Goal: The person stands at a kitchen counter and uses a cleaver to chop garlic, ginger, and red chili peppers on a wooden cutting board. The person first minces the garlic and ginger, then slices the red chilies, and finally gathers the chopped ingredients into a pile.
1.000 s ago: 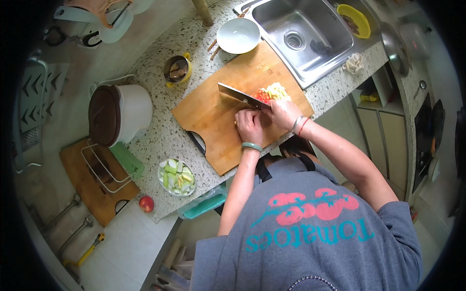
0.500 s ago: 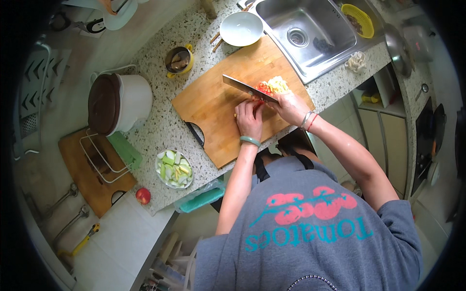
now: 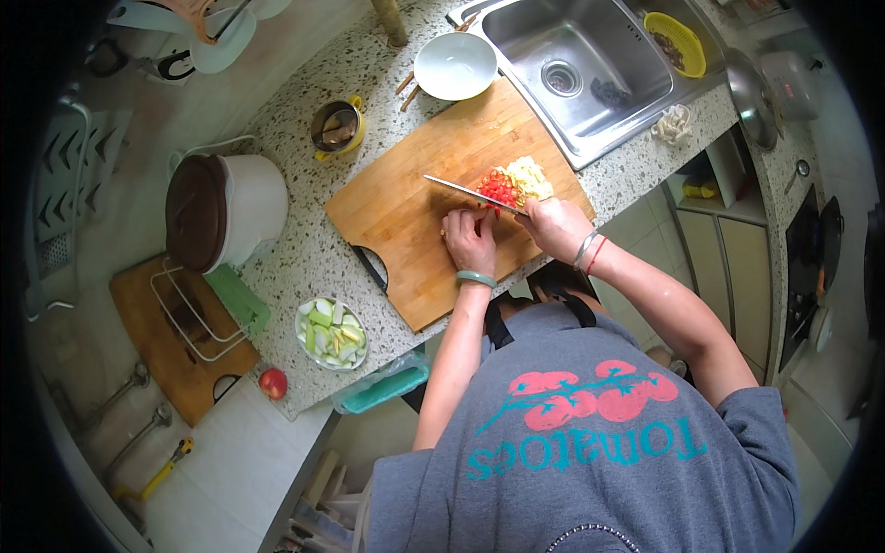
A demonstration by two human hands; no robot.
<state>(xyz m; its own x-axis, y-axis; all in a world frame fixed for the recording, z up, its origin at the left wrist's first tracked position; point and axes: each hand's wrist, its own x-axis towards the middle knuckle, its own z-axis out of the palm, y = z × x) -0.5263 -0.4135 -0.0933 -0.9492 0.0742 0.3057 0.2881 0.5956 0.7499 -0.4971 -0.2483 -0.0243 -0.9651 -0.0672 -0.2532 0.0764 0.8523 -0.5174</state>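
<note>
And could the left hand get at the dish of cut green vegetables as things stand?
Probably yes: the left hand is over the cutting board, and only board and countertop seem to lie between it and that dish.

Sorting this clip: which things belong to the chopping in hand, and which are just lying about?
Part of the job:
knife, gripped by the right hand, left hand close by
chopped red pieces
pale yellow pieces
large cutting board

Apparently just lying about:
red apple
white pot
second cutting board
plate of green pieces, though any link is unclear
</note>
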